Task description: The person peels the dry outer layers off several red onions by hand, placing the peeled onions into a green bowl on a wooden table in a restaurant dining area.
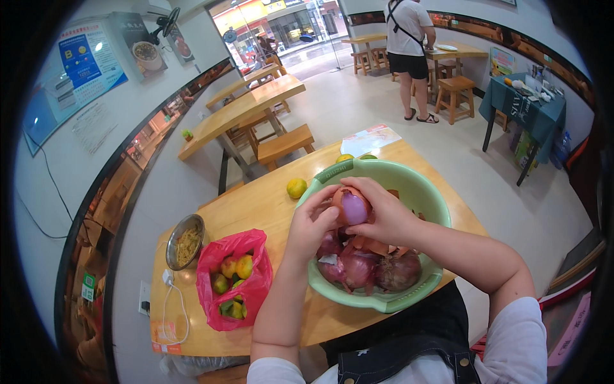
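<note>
Between my two hands, above a green plastic basin (431, 201), is a partly peeled onion (355, 210). A smooth purple patch shows where its brown outer skin is gone. My left hand (312, 218) grips the onion from the left, thumb in front. From the right, my right hand (386, 211) curls its fingers over the top and its thumb underneath. Several unpeeled red onions (357, 269) lie in the basin below, with loose brown skins (371, 245) among them. A large dark red onion (399, 272) sits nearest me.
On the wooden table (288, 230) stand a pink plastic bag (211, 302) of citrus fruit and a metal bowl (199, 225) of shredded food. A yellow-green citrus (297, 188) lies by the basin. A white charger cable (184, 307) trails at left. A person (407, 38) stands at a far table.
</note>
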Demonstrator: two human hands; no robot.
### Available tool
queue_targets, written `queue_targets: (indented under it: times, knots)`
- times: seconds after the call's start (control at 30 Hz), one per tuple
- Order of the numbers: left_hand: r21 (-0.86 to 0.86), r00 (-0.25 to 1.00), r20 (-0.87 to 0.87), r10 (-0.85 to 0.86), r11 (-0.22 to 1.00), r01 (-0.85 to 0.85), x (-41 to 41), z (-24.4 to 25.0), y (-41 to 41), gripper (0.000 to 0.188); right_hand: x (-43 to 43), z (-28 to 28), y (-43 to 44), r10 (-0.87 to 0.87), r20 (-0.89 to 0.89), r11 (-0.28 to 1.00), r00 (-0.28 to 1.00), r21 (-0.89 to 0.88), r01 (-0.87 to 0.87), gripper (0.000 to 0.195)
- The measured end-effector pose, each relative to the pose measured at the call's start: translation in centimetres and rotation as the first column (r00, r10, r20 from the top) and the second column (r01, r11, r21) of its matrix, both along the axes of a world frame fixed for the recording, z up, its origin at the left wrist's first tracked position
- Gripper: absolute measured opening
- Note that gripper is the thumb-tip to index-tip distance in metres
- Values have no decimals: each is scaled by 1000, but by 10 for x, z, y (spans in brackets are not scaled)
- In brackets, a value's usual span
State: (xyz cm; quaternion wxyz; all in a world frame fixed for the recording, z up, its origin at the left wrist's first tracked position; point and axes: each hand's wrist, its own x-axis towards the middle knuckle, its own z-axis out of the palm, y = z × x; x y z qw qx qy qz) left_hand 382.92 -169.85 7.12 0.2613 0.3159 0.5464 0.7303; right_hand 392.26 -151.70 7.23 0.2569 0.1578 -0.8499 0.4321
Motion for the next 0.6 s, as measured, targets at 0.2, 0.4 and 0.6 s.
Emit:
queue_targets:
  times: [0.2,0.4,0.6]
  knots:
    - [-5,993,-89,75,997,-76,10,6,4,53,4,1,-4,-68,-75,974,995,211,83,79]
    - [-6,990,-130,62,998,-63,5,1,3,56,6,3,-7,-77,-81,975,994,203,92,78]
    - [132,980,-56,191,974,-182,10,5,9,48,6,9,-6,-114,-103,986,988,109,125,77]
